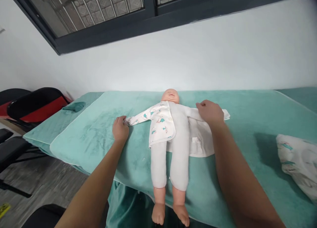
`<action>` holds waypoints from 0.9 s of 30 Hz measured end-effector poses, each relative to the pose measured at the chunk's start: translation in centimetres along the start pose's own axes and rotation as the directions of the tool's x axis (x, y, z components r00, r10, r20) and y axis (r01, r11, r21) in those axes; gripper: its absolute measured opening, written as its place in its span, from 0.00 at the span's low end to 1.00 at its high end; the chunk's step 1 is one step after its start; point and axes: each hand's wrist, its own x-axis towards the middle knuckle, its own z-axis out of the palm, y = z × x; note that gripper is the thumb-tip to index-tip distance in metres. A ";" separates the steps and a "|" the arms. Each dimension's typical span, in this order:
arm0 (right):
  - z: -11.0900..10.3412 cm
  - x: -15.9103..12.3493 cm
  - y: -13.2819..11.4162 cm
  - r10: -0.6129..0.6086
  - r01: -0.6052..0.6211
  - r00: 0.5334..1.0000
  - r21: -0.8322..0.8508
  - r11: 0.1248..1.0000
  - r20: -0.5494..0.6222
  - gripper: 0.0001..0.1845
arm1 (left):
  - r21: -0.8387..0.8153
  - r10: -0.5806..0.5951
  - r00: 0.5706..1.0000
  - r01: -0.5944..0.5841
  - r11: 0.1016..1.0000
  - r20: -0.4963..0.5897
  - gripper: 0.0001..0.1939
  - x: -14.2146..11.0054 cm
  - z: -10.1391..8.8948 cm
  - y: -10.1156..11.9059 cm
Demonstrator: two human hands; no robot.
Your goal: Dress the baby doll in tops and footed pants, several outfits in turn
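Observation:
A baby doll lies on its back on a teal towel, head toward the wall, feet over the near edge. A white printed baby shirt lies open under and partly over its torso. My left hand is closed on the cuff of the shirt's left sleeve, which is stretched out sideways. My right hand is closed over the other sleeve at the doll's far arm, pressing it to the towel.
A folded printed cloth lies at the right edge of the table. A small rolled teal cloth sits at the far left. Black and red chairs stand left of the table. A white wall and a dark-framed window are behind.

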 end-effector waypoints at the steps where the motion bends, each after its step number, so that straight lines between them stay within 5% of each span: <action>1: -0.4 0.2 0.8 0.045 -0.044 0.999 -0.056 0.997 0.015 0.16 | -0.019 -0.005 1.000 0.005 1.000 -0.003 0.18 0.0 -0.1 0.2; 5: -1.1 0.4 3.1 0.143 -0.140 0.989 -0.081 0.987 0.034 0.15 | -0.143 -0.021 0.999 0.015 0.990 -0.039 0.20 -0.6 -0.6 4.0; 10: -0.8 -0.2 4.8 0.139 -0.136 0.990 0.062 0.989 -0.039 0.15 | -0.478 0.266 0.964 -0.233 0.847 0.003 0.19 -2.2 -1.3 16.0; 12: -0.7 -0.4 5.8 0.198 -0.189 0.975 0.096 0.977 -0.101 0.14 | -0.510 0.507 0.852 -0.381 0.771 0.130 0.18 -2.7 -1.3 21.4; 14: -0.5 -0.4 6.6 0.227 -0.208 0.966 0.148 0.967 -0.124 0.13 | -0.483 0.714 0.625 -0.542 0.688 0.315 0.17 -3.1 -0.7 25.9; 17: -0.5 -0.3 6.7 0.208 -0.168 0.975 0.363 0.916 -0.074 0.10 | -0.329 0.747 0.379 -0.723 0.607 0.546 0.22 -3.6 1.2 30.1; 19: -0.9 -0.4 6.2 0.177 -0.139 0.984 0.645 0.751 0.006 0.11 | -0.240 0.710 0.313 -0.792 0.562 0.630 0.23 -3.7 2.5 31.2; 21: -1.4 -0.5 5.6 0.087 -0.137 0.990 0.875 0.464 0.109 0.17 | -0.197 0.696 0.320 -0.809 0.554 0.643 0.22 -3.4 3.2 31.4; 23: -1.7 -0.5 5.2 0.019 -0.149 0.989 0.954 0.261 0.149 0.23 | -0.167 0.712 0.375 -0.808 0.565 0.594 0.19 -2.5 2.9 31.0; 25: -1.5 -0.5 5.0 0.081 -0.145 0.989 0.934 0.327 0.126 0.23 | -0.130 0.742 0.418 -0.822 0.555 0.524 0.16 -1.2 1.9 30.4; 27: -0.7 -0.6 4.9 0.159 -0.152 0.985 0.769 0.621 0.066 0.19 | -0.059 0.750 0.432 -0.847 0.528 0.500 0.15 0.0 0.5 29.6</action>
